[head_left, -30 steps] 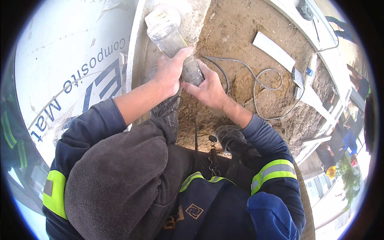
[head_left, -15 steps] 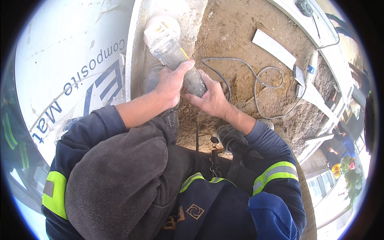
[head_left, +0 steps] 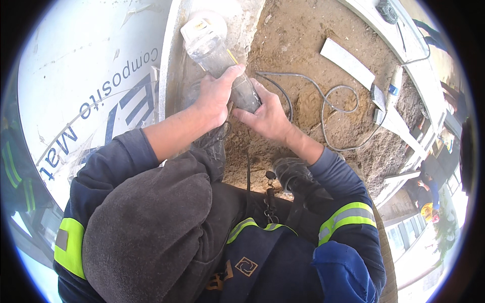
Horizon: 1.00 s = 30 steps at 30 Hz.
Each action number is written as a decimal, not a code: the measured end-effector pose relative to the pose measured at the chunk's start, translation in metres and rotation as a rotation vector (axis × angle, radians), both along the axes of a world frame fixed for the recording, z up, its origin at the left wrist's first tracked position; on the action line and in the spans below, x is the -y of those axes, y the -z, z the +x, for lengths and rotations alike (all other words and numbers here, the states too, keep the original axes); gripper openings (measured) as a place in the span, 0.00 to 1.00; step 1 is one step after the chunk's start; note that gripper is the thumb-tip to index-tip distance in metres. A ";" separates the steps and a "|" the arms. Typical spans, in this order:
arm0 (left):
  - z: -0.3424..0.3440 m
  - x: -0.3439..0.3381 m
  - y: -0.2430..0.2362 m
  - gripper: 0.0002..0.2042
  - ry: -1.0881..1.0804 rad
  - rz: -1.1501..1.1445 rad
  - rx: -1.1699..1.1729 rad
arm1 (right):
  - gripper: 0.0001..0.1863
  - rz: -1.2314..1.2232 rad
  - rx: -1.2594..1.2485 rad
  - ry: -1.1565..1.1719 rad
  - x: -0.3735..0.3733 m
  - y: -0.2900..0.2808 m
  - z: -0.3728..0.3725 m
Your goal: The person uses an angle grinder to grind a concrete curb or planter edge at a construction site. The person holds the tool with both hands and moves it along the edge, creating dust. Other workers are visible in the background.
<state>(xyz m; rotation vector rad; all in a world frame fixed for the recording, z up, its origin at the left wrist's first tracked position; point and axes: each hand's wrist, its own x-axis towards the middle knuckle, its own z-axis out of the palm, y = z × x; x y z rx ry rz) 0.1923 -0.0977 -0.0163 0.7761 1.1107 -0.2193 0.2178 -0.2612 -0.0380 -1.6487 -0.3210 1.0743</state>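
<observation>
A dusty grey angle grinder points away from me, its pale head lying over the light concrete strip. A whitish round disc or guard shows at its far end; I cannot tell whether it is spinning. My left hand is wrapped round the left side of the body, thumb on top. Around the rear end of the grip, my right hand is closed with its thumb across the near side. Both hands are bare and powdered with dust.
A grey cable loops over the brown soil at right. Beyond it lie a pale flat strip and a white cylindrical tool. A printed white panel stands at left. My boot rests on the soil.
The grinder and both hands have shifted very slightly up and away from me. My grip is the same. At far right, a distant person has moved a little.
</observation>
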 end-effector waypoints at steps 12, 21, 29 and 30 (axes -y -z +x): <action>-0.005 0.000 0.001 0.22 0.028 0.003 -0.001 | 0.41 0.035 0.142 0.023 0.003 0.011 -0.006; -0.017 0.005 -0.001 0.23 0.108 -0.025 -0.059 | 0.36 0.079 0.135 0.016 0.013 0.000 -0.012; -0.019 0.008 0.000 0.24 0.075 -0.006 -0.075 | 0.41 0.036 0.047 -0.043 0.014 -0.005 -0.009; -0.018 0.008 0.000 0.24 0.057 -0.009 -0.070 | 0.41 0.027 0.041 -0.046 0.013 -0.006 -0.007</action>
